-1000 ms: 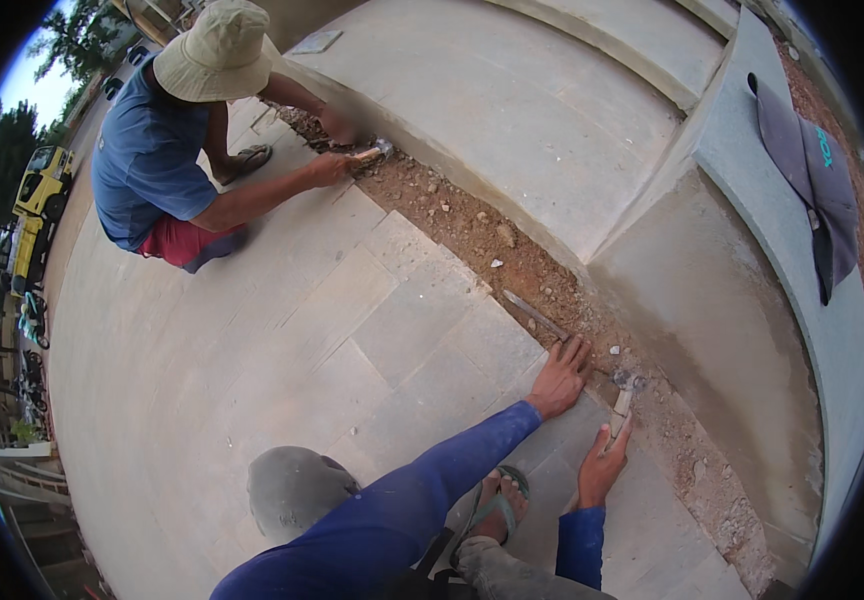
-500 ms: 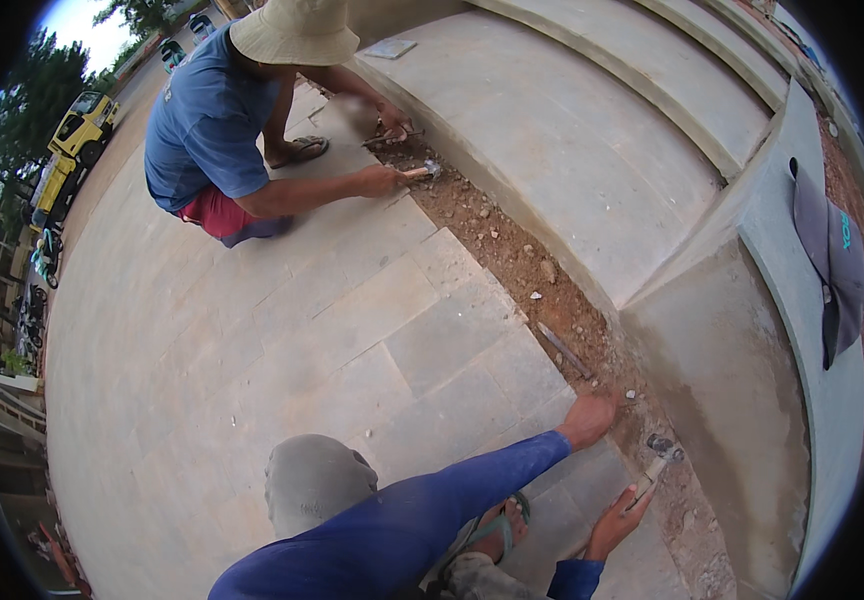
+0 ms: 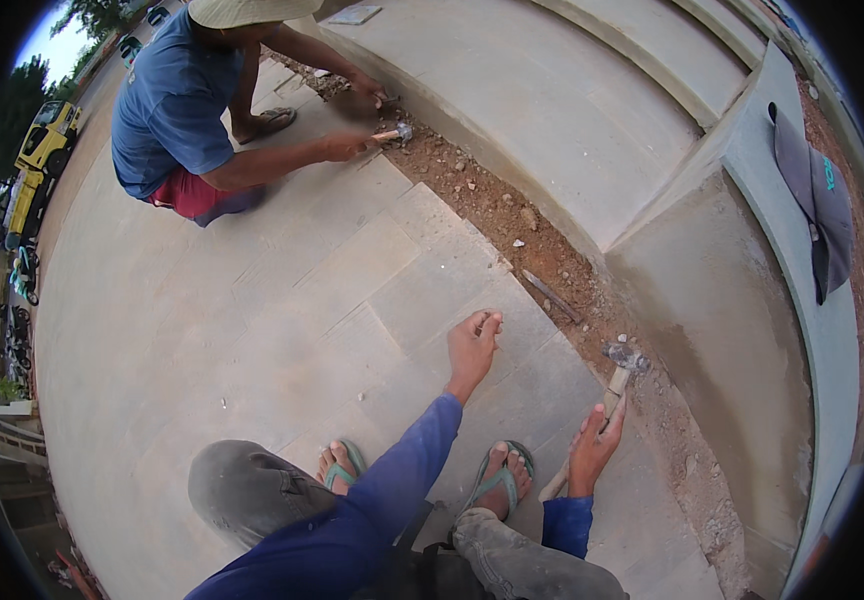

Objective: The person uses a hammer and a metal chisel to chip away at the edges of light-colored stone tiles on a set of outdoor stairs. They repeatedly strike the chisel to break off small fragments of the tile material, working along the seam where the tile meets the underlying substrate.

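Observation:
My right hand (image 3: 595, 448) grips the wooden handle of a hammer (image 3: 616, 380). The hammer's grey, dusty head lies over the edge of the dirt trench (image 3: 687, 440). Above the grey paving tiles (image 3: 417, 295) is my left hand (image 3: 472, 352), its fingers curled together; I cannot make out what, if anything, is in them. A metal chisel (image 3: 552, 297) rests by itself in the trench, along the tile edge, ahead of the hammer.
At the far left, a co-worker in a blue shirt (image 3: 177, 110) crouches with a hammer (image 3: 395, 133) at the same trench. Concrete steps (image 3: 542, 110) rise beyond it. A grey cap (image 3: 814, 205) hangs on the low wall at right. Stone bits (image 3: 529, 217) dot the soil.
My left hand has lifted out of the trench and moved left over the tiles. My right hand has raised the hammer slightly forward. The whole view has shifted, with both my feet now showing.

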Motion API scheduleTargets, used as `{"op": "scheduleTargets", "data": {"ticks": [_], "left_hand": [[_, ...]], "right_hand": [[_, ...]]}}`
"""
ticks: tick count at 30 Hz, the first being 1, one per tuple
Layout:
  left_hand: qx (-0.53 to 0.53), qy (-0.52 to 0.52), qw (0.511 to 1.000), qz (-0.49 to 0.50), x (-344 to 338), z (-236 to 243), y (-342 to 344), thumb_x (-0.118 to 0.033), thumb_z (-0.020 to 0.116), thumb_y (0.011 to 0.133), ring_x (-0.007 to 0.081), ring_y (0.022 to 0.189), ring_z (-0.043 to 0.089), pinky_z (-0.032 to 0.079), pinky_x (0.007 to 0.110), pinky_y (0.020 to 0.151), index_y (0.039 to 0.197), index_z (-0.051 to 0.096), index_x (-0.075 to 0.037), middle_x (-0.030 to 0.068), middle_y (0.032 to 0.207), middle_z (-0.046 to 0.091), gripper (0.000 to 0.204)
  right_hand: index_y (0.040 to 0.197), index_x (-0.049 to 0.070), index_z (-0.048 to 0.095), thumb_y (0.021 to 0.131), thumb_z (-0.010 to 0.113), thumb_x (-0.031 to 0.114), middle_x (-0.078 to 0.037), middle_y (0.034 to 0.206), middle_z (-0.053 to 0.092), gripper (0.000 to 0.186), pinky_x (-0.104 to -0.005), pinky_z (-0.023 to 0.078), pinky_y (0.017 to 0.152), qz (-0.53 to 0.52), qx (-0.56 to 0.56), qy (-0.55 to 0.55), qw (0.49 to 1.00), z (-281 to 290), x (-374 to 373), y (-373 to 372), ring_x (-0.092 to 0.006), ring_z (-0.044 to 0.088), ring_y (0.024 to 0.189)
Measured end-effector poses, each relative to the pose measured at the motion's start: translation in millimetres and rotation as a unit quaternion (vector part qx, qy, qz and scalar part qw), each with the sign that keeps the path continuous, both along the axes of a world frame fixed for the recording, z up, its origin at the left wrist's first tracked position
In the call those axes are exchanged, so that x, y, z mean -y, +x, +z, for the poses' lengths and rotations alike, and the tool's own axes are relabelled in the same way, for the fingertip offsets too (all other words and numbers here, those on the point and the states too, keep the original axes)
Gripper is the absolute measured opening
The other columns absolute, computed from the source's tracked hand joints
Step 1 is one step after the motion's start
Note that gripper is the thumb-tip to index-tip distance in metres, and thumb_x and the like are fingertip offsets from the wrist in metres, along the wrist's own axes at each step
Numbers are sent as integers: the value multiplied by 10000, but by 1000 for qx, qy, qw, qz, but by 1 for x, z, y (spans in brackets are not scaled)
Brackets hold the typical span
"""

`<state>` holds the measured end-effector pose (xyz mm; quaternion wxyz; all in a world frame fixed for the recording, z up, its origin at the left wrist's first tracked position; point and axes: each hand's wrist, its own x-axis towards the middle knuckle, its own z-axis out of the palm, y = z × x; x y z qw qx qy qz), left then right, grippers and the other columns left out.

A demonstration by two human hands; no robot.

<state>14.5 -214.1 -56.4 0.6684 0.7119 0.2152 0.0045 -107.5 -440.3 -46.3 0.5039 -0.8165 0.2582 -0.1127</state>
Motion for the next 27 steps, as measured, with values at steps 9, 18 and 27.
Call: {"op": "scheduleTargets", "data": {"ticks": [9,18,27], "left_hand": [[50,-20,997,55,-52,-52,-20,-260,676,991,223,930,725,583,338,872,1048,702,112,142,1067,716,376],[27,130,990,40,-36,-55,-32,-200,701,957,191,878,723,544,313,823,984,748,59,115,972,765,265],[102,240,958,-116,-52,-39,-10,-150,701,926,274,851,732,543,337,764,1024,756,-16,177,970,750,175]], "right_hand": [[1509,-63,375,1031,525,255,-250,1364,578,593,-341,520,854,12,-65,54,996,52,-33,-1,-245,627,1029],[1505,-74,374,1033,527,301,-291,1373,570,622,-412,476,994,-2,-86,37,996,53,-31,-9,-369,619,1190],[1519,45,398,1010,549,229,-328,1276,608,561,-450,501,927,232,-147,29,961,103,-61,29,-447,643,1136]]}}
